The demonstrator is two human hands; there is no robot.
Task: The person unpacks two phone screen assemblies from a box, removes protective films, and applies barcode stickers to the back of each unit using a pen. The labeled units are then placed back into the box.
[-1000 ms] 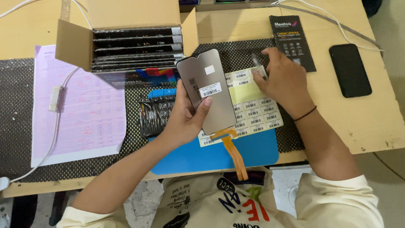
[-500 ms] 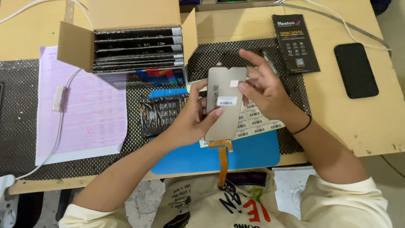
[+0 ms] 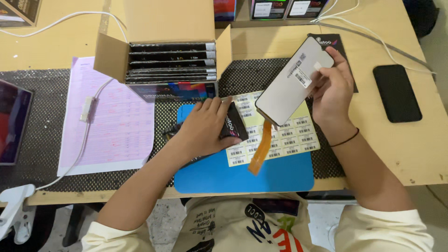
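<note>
My right hand (image 3: 332, 91) holds a grey phone display panel (image 3: 289, 88) tilted above the table, back side up with a small white sticker on it. An orange flex cable (image 3: 260, 148) hangs from its lower edge. My left hand (image 3: 205, 128) rests palm down on a flat black package (image 3: 232, 127) lying on the blue mat (image 3: 261, 175). A yellow sheet of barcode stickers (image 3: 284, 140) lies between the two hands, under the panel.
An open cardboard box (image 3: 165, 56) of flat black packages stands at the back. A pink printed sheet (image 3: 109, 121) with a white cable lies left. A black phone (image 3: 396, 92) lies right, a black box (image 3: 333, 44) behind the panel.
My left hand let go of the panel and dropped onto the black package. My right hand carried the panel up and to the right on its own.
</note>
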